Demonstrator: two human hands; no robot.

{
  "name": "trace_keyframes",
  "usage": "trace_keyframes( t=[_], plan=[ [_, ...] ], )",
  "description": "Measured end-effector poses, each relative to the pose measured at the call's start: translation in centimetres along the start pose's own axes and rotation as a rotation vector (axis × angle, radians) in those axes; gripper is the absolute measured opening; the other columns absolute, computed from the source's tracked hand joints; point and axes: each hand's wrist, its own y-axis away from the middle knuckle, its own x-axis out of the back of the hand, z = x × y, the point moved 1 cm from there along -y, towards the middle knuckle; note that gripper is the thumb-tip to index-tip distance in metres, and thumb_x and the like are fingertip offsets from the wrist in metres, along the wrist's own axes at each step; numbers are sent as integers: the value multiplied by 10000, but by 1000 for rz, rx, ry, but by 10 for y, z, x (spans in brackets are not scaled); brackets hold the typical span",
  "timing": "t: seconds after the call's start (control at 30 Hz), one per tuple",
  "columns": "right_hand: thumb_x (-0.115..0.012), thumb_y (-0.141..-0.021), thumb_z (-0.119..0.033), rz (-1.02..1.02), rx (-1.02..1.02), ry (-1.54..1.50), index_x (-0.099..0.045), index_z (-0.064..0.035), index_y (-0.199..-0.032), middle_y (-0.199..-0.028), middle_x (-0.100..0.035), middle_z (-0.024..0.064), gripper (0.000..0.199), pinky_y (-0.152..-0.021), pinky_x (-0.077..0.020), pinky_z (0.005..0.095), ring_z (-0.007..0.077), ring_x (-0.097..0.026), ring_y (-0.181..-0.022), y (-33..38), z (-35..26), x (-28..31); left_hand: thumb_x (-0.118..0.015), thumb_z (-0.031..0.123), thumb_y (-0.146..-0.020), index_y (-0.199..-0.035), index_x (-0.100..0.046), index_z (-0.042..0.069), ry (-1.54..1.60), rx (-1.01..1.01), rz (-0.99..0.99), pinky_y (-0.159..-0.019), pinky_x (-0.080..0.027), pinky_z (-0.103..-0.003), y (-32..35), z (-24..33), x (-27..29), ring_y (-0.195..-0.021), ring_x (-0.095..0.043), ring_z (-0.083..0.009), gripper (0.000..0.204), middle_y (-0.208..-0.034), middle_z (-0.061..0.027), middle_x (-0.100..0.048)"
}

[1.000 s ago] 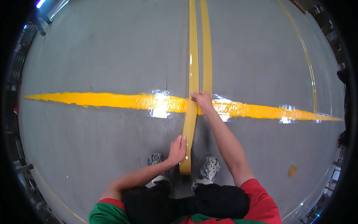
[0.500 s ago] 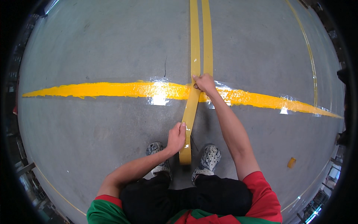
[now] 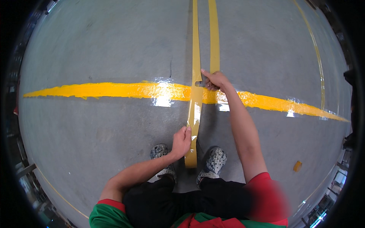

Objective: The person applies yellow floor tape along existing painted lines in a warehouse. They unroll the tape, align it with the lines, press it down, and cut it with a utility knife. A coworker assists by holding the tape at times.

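We have the yellow strip [image 3: 195,49] running lengthwise, from the far edge of view down towards us and between the two shoes [image 3: 215,161]. It crosses the painted yellow band [image 3: 114,90] almost at a right angle. Our left hand [image 3: 181,143] lies along the strip's left edge, thumb and fingers closed in a pinch on its nearer part. Our right hand [image 3: 216,79] is farther out, on the strip's right, index finger extended towards a notch [image 3: 198,83] in that edge and the other fingers curled; we cannot fairly tell whether it touches the strip or grips something small. So the right hand is the nearer one to the notch. Beyond it, a second strip [image 3: 214,38] runs roughly alongside on the grey floor [image 3: 114,49].
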Motion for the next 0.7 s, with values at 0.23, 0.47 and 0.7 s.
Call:
trace_keyframes(
  t=[0.23, 0.47, 0.7],
  plan=[
    [-691, -917, -494, -103, 60, -412, -663, -3, -890, -800, -665, 79, 492, -538, -470, 261, 141, -619, -633, -5, 11, -7, -476, 254, -1044, -818, -501, -34, -6, -11, 11, -584, -418, -451, -1, 1, 1, -565, -520, -325, 368, -652, -227, -518],
    [-749, -903, -191, -140, 136, -472, -641, -28, -867, -736, -631, 43, 198, -519, -452, 251, 105, -595, -615, -11, 19, -20, -473, 266, -1046, -817, -504, -39, -12, 1, 17, -589, -430, -444, -5, 2, 1, -578, -543, -323, 383, -665, -226, -542],
    [-739, -888, -162, -34, 120, -524, -643, -6, -893, -739, -623, 54, 183, -527, -445, 282, 132, -578, -617, -10, 22, -36, -468, 279, -1048, -817, -511, -39, -8, 8, 9, -600, -445, -430, -2, 5, 3, -591, -558, -277, 395, -659, -216, -540]
  ],
)
